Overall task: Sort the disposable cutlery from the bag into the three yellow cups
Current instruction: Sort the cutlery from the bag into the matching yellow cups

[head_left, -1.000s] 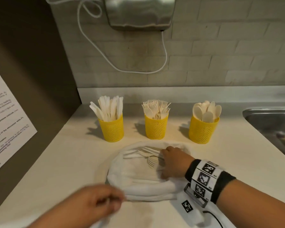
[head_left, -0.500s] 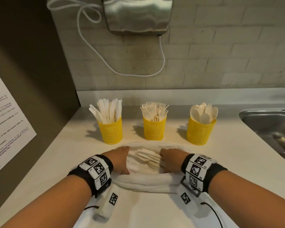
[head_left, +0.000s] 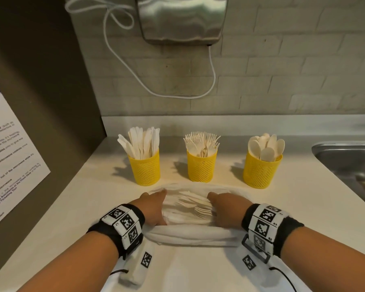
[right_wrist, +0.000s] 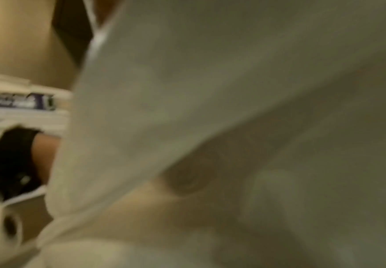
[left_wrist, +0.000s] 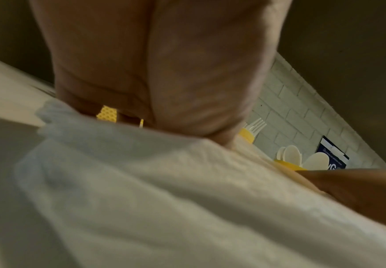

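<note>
Both hands sit inside the bag mouth now; a second ago the left hand (head_left: 154,207) was out at the near edge of the bag, off to the left. Right hand (head_left: 226,209) barely shifted.

White bag (head_left: 190,234) lies on the counter (head_left: 76,199), just in front of the three yellow cups, rim rolled down. Loose cutlery (head_left: 195,204) lies flat in the opening between the two hands, long axes running roughly left-right, slightly fanned; fork tines on the nearer pieces point left and toward the viewer. Pile touches or nearly touches the right hand.

Left hand at the left inner wall of the bag, right hand at the right inner wall. Fingers of both are buried in the fabric; cannot tell if they are curled, gripping or flat. Wrist views are blurred fabric, no help.

Behind: left cup (head_left: 144,169) holds knives, upright, fanned; middle cup (head_left: 201,166) holds forks, tines up; right cup (head_left: 261,171) holds spoons, bowls up. Sink (head_left: 346,157) at far right. Steel wall unit (head_left: 181,17) above with white cord (head_left: 135,81). Printed notice (head_left: 11,157) on the left wall.
</note>
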A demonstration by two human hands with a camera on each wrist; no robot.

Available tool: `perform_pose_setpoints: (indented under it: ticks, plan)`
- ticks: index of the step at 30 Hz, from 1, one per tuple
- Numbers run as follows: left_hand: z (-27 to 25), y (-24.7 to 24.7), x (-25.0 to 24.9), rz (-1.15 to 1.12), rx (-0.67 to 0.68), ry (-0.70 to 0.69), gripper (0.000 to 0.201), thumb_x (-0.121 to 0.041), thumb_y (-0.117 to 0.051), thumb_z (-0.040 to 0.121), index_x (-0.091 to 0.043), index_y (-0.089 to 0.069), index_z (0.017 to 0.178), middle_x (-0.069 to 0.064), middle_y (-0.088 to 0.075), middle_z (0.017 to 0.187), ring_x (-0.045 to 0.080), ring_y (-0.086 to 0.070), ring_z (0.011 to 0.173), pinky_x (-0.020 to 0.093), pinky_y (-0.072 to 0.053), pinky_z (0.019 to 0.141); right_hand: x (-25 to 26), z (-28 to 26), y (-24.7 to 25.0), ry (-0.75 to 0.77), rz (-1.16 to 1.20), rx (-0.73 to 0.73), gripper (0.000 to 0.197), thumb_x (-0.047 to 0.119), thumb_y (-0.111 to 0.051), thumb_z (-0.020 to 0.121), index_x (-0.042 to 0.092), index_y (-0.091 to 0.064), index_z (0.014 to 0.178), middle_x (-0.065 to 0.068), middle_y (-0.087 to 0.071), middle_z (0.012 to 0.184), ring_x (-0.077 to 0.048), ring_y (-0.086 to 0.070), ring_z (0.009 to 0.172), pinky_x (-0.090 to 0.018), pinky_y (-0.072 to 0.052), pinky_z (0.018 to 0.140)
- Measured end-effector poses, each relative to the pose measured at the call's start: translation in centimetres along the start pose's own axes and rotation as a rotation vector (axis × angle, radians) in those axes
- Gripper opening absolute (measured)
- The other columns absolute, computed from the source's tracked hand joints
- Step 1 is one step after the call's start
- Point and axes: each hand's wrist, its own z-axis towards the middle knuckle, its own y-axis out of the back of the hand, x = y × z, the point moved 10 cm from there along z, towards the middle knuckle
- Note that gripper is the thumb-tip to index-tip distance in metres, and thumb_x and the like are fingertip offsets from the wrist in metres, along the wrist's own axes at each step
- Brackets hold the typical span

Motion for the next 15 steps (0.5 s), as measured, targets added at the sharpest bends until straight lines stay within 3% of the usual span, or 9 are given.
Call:
perform_pose_setpoints:
  ticks: [3, 6, 8, 11, 15]
  plan:
    - [0.2, -0.2, 0.2, -0.034, -0.016, -0.009, 0.094, -0.038, -0.072, 0.073, -0.028, -0.014, 0.146, 0.014, -0.031, 0.142, 0.032, -0.034, 0.131, 0.046, -0.037, 0.106, -1.3, 0.0, 0.4, -0.049, 0.091, -0.02, 0.046, 0.027, -0.06, 0.079, 0.016, -0.049, 0.122, -0.008, -0.061, 0.12, -0.028, -0.057, 0.111, -0.03, -0.044, 0.085]
    - [0.3, -0.2, 0.0, -0.069, -0.048, -0.044, 0.084, -0.038, -0.071, 0.072, -0.027, -0.023, 0.14, 0.011, -0.039, 0.135, 0.029, -0.035, 0.127, 0.043, -0.038, 0.103, -1.8, 0.0, 0.4, -0.061, 0.121, -0.031, 0.03, 0.028, -0.061, 0.075, 0.016, -0.056, 0.103, -0.008, -0.064, 0.11, -0.026, -0.059, 0.102, -0.027, -0.045, 0.077]
    - [0.4, -0.1, 0.0, -0.094, -0.066, -0.06, 0.082, -0.038, -0.072, 0.07, -0.026, -0.026, 0.136, 0.011, -0.045, 0.13, 0.028, -0.041, 0.121, 0.041, -0.042, 0.099, -2.0, 0.0, 0.5, -0.06, 0.169, -0.05, 0.029, 0.027, -0.062, 0.074, 0.016, -0.058, 0.101, -0.007, -0.065, 0.104, -0.025, -0.06, 0.096, -0.027, -0.044, 0.074]
    - [0.5, 0.3, 0.3, -0.172, -0.102, -0.06, 0.088, -0.038, -0.075, 0.066, -0.024, -0.022, 0.135, 0.009, -0.051, 0.126, 0.025, -0.052, 0.107, 0.036, -0.047, 0.091, -2.4, -0.2, 0.8, -0.051, 0.283, -0.098, 0.023, 0.023, -0.063, 0.071, 0.022, -0.055, 0.093, -0.001, -0.062, 0.092, -0.02, -0.057, 0.086, -0.024, -0.042, 0.069]
    - [0.5, 0.6, 0.8, -0.251, -0.124, -0.054, 0.094, -0.039, -0.076, 0.068, -0.021, -0.016, 0.139, 0.003, -0.043, 0.139, 0.021, -0.054, 0.111, 0.03, -0.046, 0.094, -2.9, -0.5, 2.0, -0.016, 0.482, -0.161, 0.026, 0.014, -0.066, 0.071, 0.016, -0.057, 0.095, 0.0, -0.061, 0.089, -0.017, -0.056, 0.081, -0.024, -0.041, 0.066]
